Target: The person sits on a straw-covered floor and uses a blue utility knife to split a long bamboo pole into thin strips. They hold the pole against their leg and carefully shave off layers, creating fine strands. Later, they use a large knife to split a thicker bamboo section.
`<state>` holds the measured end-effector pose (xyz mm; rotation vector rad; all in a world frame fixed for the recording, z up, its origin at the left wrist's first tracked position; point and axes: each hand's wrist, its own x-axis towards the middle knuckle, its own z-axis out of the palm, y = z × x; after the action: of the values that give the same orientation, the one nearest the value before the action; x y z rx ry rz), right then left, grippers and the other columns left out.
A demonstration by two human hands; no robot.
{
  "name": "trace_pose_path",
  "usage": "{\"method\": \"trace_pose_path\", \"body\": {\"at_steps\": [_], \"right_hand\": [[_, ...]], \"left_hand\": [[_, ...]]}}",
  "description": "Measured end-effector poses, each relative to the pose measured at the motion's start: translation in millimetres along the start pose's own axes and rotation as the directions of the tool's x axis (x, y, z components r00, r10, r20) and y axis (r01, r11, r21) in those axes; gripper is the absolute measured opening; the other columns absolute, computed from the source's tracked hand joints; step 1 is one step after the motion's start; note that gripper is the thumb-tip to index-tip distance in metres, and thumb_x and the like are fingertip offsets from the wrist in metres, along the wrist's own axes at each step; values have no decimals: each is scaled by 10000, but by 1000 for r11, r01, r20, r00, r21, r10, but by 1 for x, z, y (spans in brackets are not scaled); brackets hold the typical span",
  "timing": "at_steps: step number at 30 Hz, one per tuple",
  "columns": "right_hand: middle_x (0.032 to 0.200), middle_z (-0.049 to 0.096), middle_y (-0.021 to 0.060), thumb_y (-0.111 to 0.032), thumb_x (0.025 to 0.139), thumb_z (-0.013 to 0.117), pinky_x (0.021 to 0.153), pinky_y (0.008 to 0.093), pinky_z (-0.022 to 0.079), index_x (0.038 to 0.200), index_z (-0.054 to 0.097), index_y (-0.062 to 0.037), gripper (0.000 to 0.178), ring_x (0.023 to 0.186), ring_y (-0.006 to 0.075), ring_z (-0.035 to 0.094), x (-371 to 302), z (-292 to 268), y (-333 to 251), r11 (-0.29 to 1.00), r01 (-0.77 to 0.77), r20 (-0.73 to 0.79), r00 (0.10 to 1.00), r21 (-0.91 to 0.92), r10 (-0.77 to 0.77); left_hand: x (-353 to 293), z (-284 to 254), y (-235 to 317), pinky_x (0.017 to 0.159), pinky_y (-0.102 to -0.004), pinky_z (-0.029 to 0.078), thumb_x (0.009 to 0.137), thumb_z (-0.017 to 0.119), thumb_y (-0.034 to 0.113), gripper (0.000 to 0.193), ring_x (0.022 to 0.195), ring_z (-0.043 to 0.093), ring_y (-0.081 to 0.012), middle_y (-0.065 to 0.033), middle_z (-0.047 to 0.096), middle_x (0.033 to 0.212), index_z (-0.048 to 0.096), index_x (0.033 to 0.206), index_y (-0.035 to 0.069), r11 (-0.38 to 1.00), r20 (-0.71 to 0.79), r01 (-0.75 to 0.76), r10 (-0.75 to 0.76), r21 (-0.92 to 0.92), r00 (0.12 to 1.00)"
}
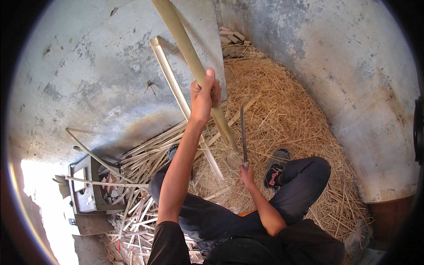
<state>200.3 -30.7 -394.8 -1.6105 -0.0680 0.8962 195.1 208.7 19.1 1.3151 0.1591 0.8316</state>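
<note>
My left hand is wrapped round a long split bamboo pole, which slants from the top edge down toward my right hand. The pole's lower end comes near the base of a knife blade; I cannot tell whether they touch. My right hand grips the handle of this long, narrow knife, its dark blade pointing up and away from me. Left of the pole, a second pale split bamboo length leans against the wall, its lower end between my legs.
Straw-like shavings cover the floor ahead and to the right. Split bamboo strips are heaped at the left beside a grey box. Stained walls rise close in front and at the right. Bricks lie in the far corner.
</note>
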Motion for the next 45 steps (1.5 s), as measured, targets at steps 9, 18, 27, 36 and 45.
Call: {"method": "trace_pose_path", "body": {"at_steps": [9,18,27,36,45], "right_hand": [[676,535,30,-132,979,678,454,340,392,906,582,-60,141,480,135,472,-20,-3,35,937,-350,-79,933,16,350],[615,510,17,-123,981,662,443,318,376,884,565,-67,148,469,134,474,14,2,15,993,-41,-69,996,108,48],[632,521,8,-129,955,678,443,316,377,884,569,-69,143,473,123,471,-23,2,9,953,-287,-48,955,95,293],[629,495,-5,-106,965,637,426,323,374,881,571,-66,114,461,117,442,-20,6,-22,974,-194,68,980,115,187],[623,501,2,-133,979,628,431,309,367,859,552,-67,157,445,118,440,-17,0,-11,974,-167,39,986,153,163]], "left_hand": [[4,4,1,497,-299,209,1121,523,462,545,523,230,-75,65,261,607,326,696,185,998,-90,-53,55,27,994],[14,9,-2,470,-284,281,1104,554,486,565,502,333,-66,52,368,568,391,666,169,996,-138,-69,76,55,988],[10,9,-3,470,-283,285,1099,555,505,574,508,355,-65,49,383,556,407,661,165,995,-141,-53,65,84,988],[12,11,-3,467,-283,263,1102,553,498,585,504,321,-62,58,361,557,375,649,174,993,-173,-50,68,103,983],[10,0,-3,492,-291,225,1117,517,486,540,511,249,-75,62,279,595,364,706,172,996,-144,-66,74,62,987]]}}
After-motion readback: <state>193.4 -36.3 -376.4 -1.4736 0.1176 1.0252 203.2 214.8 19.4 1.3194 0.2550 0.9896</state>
